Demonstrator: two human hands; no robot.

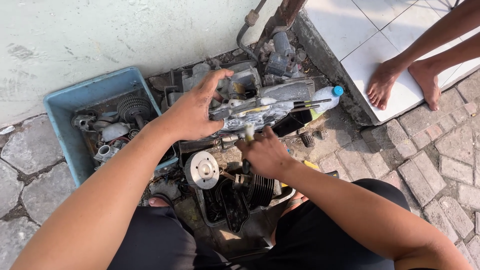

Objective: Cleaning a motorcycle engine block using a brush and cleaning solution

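A grimy grey engine block (260, 102) lies on the paving in front of me. My left hand (192, 112) rests flat on its left side, fingers spread over the casing. My right hand (262, 152) is closed around a tool with a pale handle (248, 132), held against the lower edge of the engine. Thin metal rods (312, 103) stick out of the engine to the right. Below my hands lie a round silver disc part (201, 170) and a black finned cylinder (260, 190).
A blue plastic tray (65, 105) at the left holds gears and small engine parts. A plastic bottle with a blue cap (330, 94) lies right of the engine. Another person's bare feet (402, 82) stand on a white tiled step at the upper right. A pale wall runs behind.
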